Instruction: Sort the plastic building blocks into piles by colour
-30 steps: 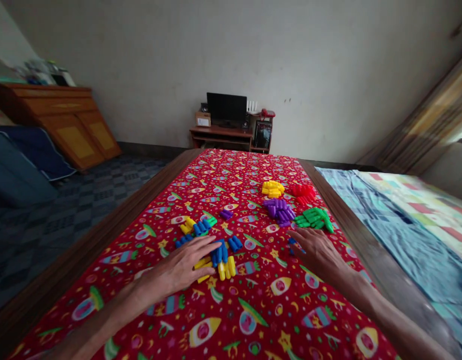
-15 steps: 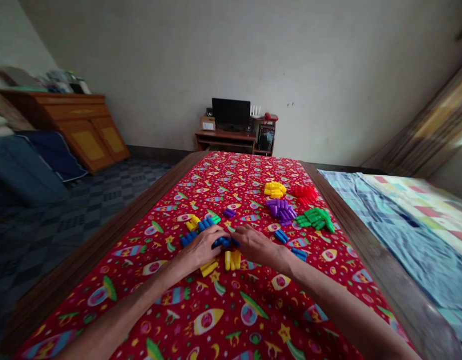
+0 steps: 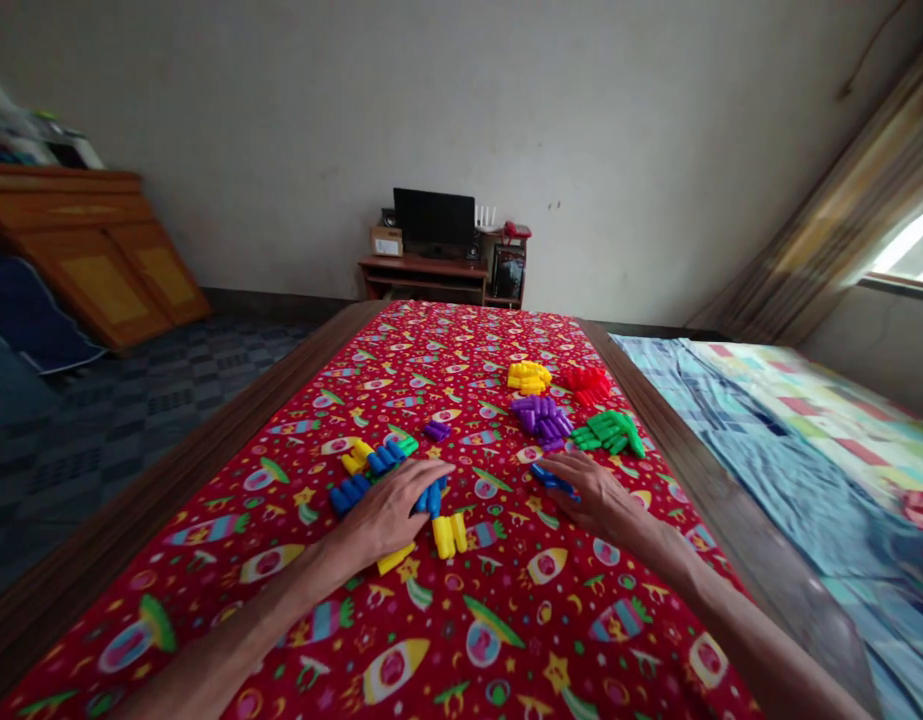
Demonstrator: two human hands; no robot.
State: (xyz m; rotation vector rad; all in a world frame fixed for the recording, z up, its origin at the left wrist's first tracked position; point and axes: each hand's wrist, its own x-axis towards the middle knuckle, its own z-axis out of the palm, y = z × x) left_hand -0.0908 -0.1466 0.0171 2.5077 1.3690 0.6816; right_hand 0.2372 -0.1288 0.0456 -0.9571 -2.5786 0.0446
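My left hand (image 3: 393, 505) lies over a loose heap of blue plastic pieces (image 3: 429, 496), fingers stretched out and the thumb apart from them. Short tube-like yellow pieces (image 3: 450, 536) lie just right of its thumb, and another yellow piece (image 3: 395, 558) is partly under the wrist. Farther right, my right hand (image 3: 590, 490) is closed over a few blue plastic pieces (image 3: 554, 481) at the tablecloth; its fingertips hide part of them. Beyond my left hand are more yellow pieces (image 3: 357, 456), a green piece (image 3: 407, 444) and purple pieces (image 3: 436, 430).
Sorted piles lie at the right: yellow (image 3: 529, 377), red (image 3: 585, 384), purple (image 3: 542, 420) and green (image 3: 609, 432). A red patterned cloth (image 3: 401, 660) covers the long table. A bed (image 3: 776, 450) stands on the right, a desk with a monitor (image 3: 434, 218) beyond the far end.
My right hand has moved right, away from my left hand, to where blue pieces lay. My left hand stays at the blue heap, its fingers more stretched. The view has turned slightly right.
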